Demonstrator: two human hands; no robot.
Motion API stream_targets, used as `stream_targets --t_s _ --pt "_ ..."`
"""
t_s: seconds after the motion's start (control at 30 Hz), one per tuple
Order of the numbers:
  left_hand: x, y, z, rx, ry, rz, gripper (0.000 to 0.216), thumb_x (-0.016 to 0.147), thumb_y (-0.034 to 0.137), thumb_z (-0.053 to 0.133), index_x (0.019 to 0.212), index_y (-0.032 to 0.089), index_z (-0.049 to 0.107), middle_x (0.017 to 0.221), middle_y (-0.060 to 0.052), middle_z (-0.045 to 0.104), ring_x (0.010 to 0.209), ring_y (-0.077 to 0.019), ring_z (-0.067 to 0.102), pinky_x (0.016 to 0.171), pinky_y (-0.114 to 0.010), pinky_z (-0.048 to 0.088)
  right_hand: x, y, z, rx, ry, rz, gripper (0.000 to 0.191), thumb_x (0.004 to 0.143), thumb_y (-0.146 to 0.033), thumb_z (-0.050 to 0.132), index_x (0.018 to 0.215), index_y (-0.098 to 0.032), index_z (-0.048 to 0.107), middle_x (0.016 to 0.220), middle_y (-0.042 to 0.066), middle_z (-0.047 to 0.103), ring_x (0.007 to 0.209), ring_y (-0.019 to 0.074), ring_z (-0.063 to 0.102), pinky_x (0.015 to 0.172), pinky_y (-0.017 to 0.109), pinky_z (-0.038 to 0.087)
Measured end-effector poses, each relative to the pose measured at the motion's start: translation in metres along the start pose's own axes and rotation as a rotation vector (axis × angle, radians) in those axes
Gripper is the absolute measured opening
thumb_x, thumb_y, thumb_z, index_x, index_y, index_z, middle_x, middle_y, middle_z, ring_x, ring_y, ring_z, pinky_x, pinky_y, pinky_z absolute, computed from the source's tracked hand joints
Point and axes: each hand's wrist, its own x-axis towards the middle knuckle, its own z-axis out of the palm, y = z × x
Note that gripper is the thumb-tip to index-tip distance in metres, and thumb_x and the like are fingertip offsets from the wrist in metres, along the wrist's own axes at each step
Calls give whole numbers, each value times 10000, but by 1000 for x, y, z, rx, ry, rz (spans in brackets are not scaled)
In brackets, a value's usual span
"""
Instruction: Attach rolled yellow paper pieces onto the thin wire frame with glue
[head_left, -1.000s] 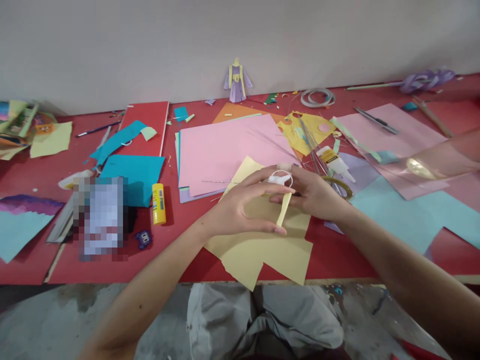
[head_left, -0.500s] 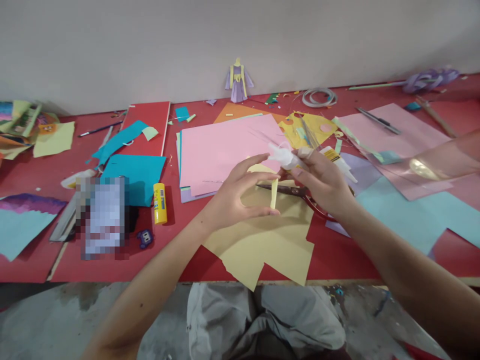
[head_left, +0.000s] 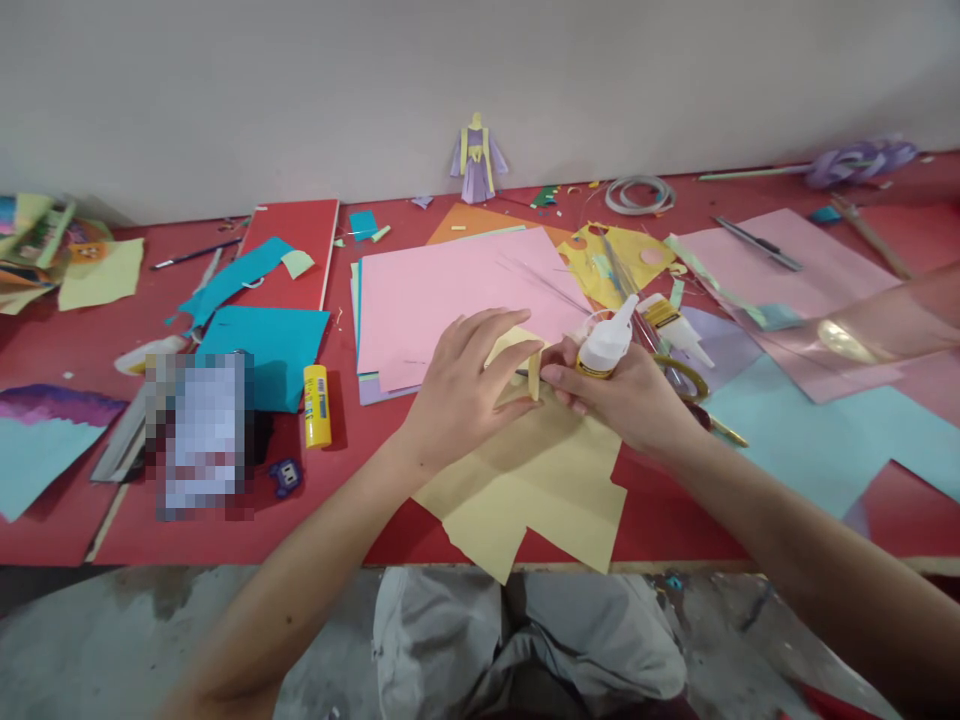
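My left hand pinches a small pale yellow paper strip upright between thumb and fingertips. My right hand is wrapped around a small glue bottle with a white nozzle cap, which points up and to the right. Its fingertips are close beside the strip; whether they touch it I cannot tell. Below both hands lies a cut sheet of yellow paper. A pair of scissors is mostly hidden behind the hands. Just past my right hand lies a second glue bottle.
Pink sheets are stacked behind my hands. A yellow glue stick and a purple trinket lie to the left. A paper doll leans on the wall. A roll of clear tape and a light-blue sheet are at right.
The glue bottle has turned from pointing left toward the strip to pointing up and right. My right fingertips have come down close to the strip, and my left hand has shifted slightly left.
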Motion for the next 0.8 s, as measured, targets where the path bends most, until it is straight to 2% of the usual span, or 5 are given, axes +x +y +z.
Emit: stream_targets --t_s 0.23,0.53,0.67,0.8 --pt "0 3 3 -102 -18 -39 447 853 422 685 1235 239 543 1405 -133 526 1328 -297 455 1105 -531 385 0 -1 8 12 -2 -3 412 646 -360 869 664 -215 483 664 -38 557 520 95 491 480 265 427" --pt "1 5 4 -386 -12 -131 492 796 465 738 1188 219 569 1362 -144 542 1324 -261 486 1100 -466 426 0 1 1 199 -86 149 426 594 -314 903 719 -211 509 633 -67 550 505 73 516 484 221 458" --pt "0 4 5 -368 -29 -123 481 804 444 738 1196 230 560 1377 -138 530 1330 -263 477 1104 -473 421 1 2 -1 202 -129 196 401 612 -323 891 708 -208 520 697 -36 626 522 81 541 517 242 486" --pt "0 2 3 -210 -22 -60 456 832 429 709 1211 236 545 1382 -139 535 1318 -286 473 1091 -507 412 2 4 -2 141 -129 134 371 624 -347 879 667 -202 540 714 -26 608 592 108 574 556 265 501"
